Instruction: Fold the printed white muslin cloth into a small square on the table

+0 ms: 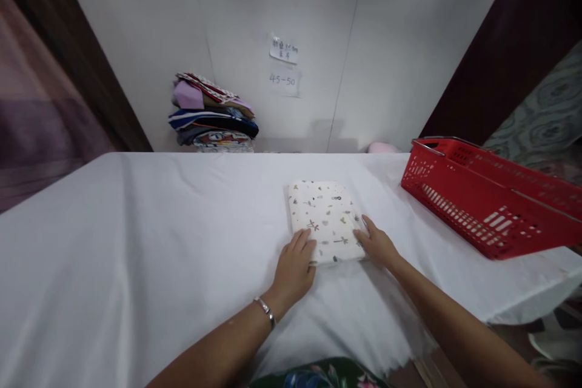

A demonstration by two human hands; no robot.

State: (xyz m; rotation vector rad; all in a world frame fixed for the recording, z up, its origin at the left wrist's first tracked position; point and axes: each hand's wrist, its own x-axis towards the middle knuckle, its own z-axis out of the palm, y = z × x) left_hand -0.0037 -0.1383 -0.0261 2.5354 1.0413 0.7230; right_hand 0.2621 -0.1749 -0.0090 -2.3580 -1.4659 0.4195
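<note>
White printed bundle (pixel 325 218): folded cloth, rectangular, scattered plant motifs; lies flat, left of the red basket (pixel 491 209), a stretch of tablecloth (pixel 195 224) between.
Long axis: near to far, slightly skewed; far end leans left, away from the basket. Short far edge faces the wall (pixel 400 42); short near edge faces the person.
Left hand (pixel 295 260): at the bundle's near corner, on the side away from the basket; fingers extended on top, thumb apart at the near edge; held wide.
Right hand (pixel 377 244): at the bundle's basket-side edge, touching the border; cannot tell whether it grips.
Bracelet (pixel 265 313): silver-coloured, left wrist.
Tablecloth: white, wrinkled, under bundle and basket.
Clothes pile (pixel 216 112): mixed colours, well left of the basket, at the tablecloth's far edge.
Paper sign (pixel 285 80): "45-50", on the wall, left of the basket.
</note>
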